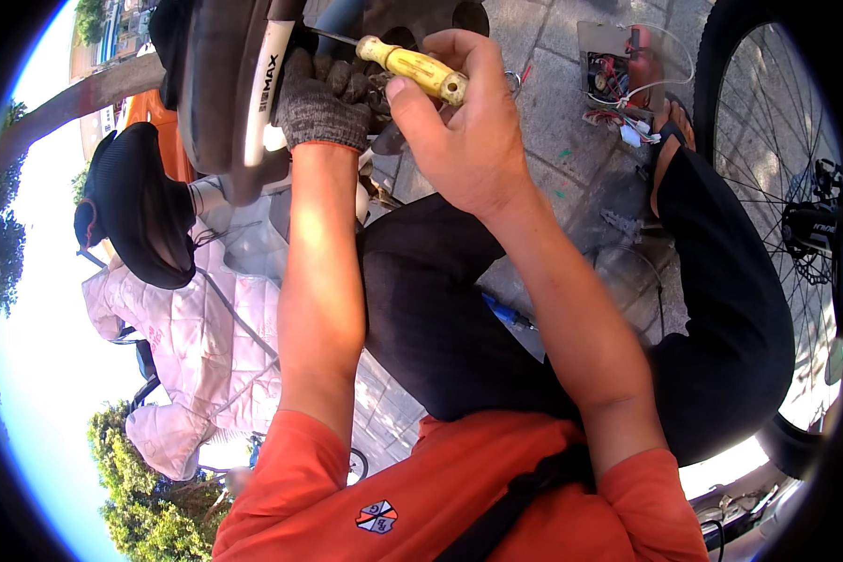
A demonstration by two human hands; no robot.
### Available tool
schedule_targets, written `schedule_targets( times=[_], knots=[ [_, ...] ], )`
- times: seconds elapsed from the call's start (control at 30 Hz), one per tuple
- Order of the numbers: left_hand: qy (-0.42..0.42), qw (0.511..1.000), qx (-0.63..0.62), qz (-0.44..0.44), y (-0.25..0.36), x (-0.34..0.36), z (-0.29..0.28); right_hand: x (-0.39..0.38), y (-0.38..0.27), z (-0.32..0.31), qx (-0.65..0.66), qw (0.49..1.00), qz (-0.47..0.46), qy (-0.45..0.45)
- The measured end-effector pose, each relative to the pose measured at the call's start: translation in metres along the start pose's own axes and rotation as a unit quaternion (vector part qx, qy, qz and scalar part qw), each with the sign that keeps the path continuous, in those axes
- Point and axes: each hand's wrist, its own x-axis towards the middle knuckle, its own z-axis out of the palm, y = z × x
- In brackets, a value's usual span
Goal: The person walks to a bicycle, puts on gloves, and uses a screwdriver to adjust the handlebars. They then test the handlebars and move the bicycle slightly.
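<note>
A screwdriver [412, 71] with a worn yellow handle lies between the thumb and fingers of my bare right hand [478, 140]. Its thin metal shaft points left, and the tip is hidden behind a scooter's dark body panel [217, 94] with a white strip. Just below the shaft, my left hand [323, 110] wears a dark grey knit glove and presses in beside that panel. Its fingers are curled; whatever they grip is hidden. Dark mechanical parts show between the two hands, too shadowed to make out.
An open tray [609, 80] with red tools and wires sits on the paving at upper right, near a sandalled foot [676, 126]. A bicycle wheel [768, 140] stands at the right. A blue-handled tool [508, 311] lies below my leg. Left are a black mirror cover [145, 206] and pink quilted cover [211, 328].
</note>
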Motion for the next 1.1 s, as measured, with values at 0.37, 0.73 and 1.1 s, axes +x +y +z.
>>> schedule_targets(
  times=[0.37,0.73,1.1],
  knots=[
    [0.083,0.995,0.043,0.032,-0.006,-0.006,0.017,0.01,0.006,-0.008,-0.12,0.993,-0.014,0.009],
    [0.12,0.993,-0.01,-0.017,-0.004,0.004,0.016,0.008,0.005,-0.014,-0.115,0.993,0.002,-0.03],
    [0.087,0.996,0.006,-0.015,-0.002,0.002,0.01,0.009,0.009,-0.012,-0.109,0.993,-0.032,-0.002]
  ],
)
